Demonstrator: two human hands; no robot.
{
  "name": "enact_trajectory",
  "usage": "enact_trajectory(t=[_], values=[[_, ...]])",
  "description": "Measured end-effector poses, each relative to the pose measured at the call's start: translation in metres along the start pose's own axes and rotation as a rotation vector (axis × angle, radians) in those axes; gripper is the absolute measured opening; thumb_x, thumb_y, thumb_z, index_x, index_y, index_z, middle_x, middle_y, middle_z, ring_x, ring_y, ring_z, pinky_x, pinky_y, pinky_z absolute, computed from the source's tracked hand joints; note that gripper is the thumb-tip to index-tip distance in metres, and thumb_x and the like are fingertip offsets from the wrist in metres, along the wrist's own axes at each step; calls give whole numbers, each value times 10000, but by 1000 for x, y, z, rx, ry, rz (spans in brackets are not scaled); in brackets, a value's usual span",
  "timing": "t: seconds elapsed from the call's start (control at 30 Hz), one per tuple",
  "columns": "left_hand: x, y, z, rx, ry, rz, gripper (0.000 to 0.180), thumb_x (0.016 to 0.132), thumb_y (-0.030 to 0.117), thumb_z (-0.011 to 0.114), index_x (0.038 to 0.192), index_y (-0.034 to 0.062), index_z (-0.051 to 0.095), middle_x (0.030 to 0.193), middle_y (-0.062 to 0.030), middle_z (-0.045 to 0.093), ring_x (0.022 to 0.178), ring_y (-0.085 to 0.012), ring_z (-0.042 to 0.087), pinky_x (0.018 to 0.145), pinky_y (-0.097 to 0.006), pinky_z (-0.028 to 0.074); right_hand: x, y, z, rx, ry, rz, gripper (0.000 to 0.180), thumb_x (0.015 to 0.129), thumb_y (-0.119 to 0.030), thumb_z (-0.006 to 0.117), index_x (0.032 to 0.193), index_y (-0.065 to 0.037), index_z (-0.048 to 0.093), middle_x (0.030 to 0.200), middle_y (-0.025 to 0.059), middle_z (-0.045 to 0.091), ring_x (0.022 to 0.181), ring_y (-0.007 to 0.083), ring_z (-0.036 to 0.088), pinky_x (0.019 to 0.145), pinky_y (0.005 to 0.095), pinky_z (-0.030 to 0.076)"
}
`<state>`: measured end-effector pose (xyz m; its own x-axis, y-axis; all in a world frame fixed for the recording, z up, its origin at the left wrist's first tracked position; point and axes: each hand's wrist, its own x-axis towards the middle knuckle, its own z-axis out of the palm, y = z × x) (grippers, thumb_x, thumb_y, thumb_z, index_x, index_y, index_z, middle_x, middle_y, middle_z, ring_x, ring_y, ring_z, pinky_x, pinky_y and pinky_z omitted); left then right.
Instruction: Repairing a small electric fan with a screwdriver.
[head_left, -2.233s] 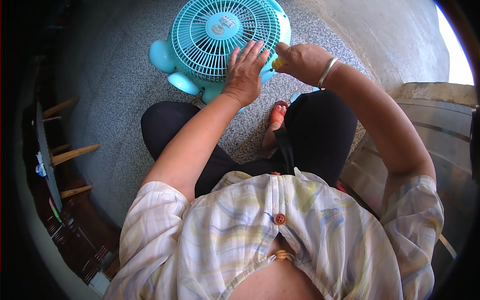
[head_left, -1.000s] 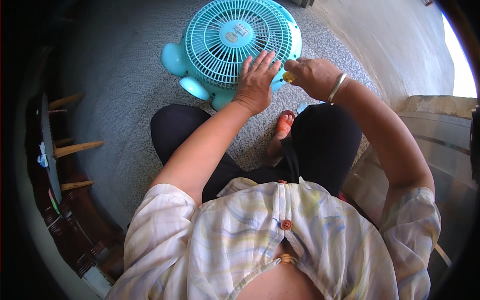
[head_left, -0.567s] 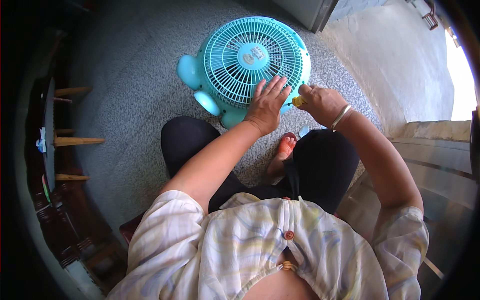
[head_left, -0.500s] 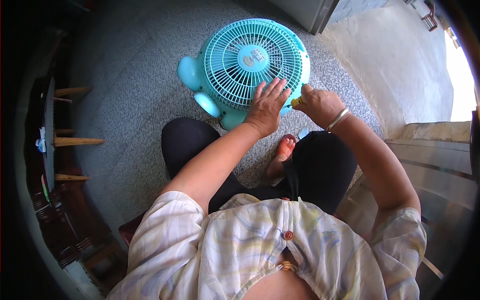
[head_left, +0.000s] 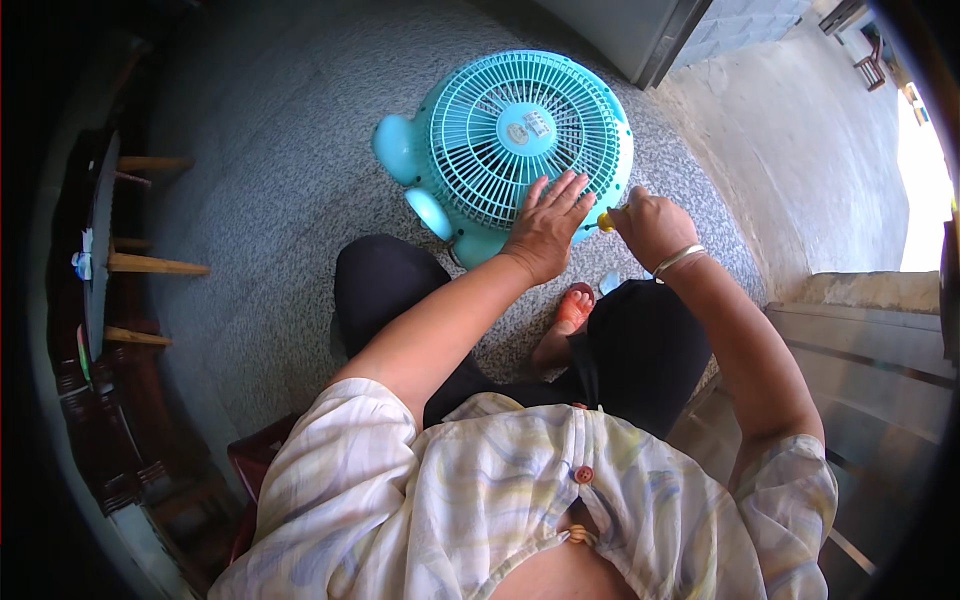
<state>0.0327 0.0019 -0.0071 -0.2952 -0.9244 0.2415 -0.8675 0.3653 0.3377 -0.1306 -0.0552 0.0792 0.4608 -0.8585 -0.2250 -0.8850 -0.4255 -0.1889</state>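
A turquoise electric fan (head_left: 472,160) lies on the floor in front of me, its round slatted grille upward. My left hand (head_left: 545,228) rests flat on the grille's near edge, fingers stretched and spread. Just right of it, my right hand (head_left: 655,228) is closed round the yellow handle of a screwdriver (head_left: 606,221). The screwdriver points left at the fan's near right rim; its tip is too small to make out there. Rounded turquoise lobes stick out at the fan's left side.
Speckled stone floor (head_left: 290,200) surrounds the fan. A small pale blue piece (head_left: 609,283) lies by my sandalled foot (head_left: 573,308). At the left stands furniture with wooden legs (head_left: 160,263). A door edge (head_left: 672,45) is at the back, with paler concrete (head_left: 800,160) to the right.
The fan and both hands sit slightly lower and further right in the picture as the view shifts. My right hand has turned a little round the screwdriver handle.
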Motion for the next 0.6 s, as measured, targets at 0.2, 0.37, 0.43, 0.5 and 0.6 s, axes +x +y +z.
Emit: enact_trajectory(t=[0.2, 0.37, 0.43, 0.5, 0.6], values=[[0, 0, 0, -15, 19, 1, 570, 734, 29, 531, 1287, 82, 407, 1418, -130, 313, 1345, -281, 242, 1089, -469, 128, -4, 15, -5, 52, -42, -300, 358, 822, -296, 610, 990, 1, 500, 771, 192, 630, 750, 330, 640, 644, 416, 496], [-1, -2, 2, -7, 35, 7, 632, 709, 34, 595, 1299, 112, 380, 1415, -119, 319, 1336, -290, 259, 1080, -481, 153, -3, 7, -4, 7, -50, -398, 366, 817, -315, 621, 976, -15, 484, 684, 161, 615, 662, 336, 630, 568, 417, 490], [2, 0, 4, 7, 34, 22, 638, 700, 44, 616, 1291, 120, 387, 1415, -114, 317, 1339, -287, 254, 1078, -486, 157, 1, 9, 3, 9, -20, -313, 402, 816, -345, 620, 970, 2, 487, 660, 163, 613, 632, 340, 630, 544, 419, 491], [1, 0, 4, 16, 13, 10, 645, 699, 61, 631, 1292, 123, 386, 1419, -108, 311, 1343, -282, 245, 1078, -489, 156, 3, 6, 5, 41, 39, -161, 430, 810, -366, 622, 957, 13, 481, 676, 177, 624, 636, 339, 635, 548, 417, 499], [-1, -4, 3, 34, 0, 16, 650, 699, 82, 640, 1294, 122, 381, 1423, -103, 304, 1347, -274, 238, 1081, -483, 153, 5, 4, -3, 81, -61, -168, 434, 798, -342, 641, 981, 14, 474, 763, 198, 640, 716, 345, 642, 618, 409, 511]])
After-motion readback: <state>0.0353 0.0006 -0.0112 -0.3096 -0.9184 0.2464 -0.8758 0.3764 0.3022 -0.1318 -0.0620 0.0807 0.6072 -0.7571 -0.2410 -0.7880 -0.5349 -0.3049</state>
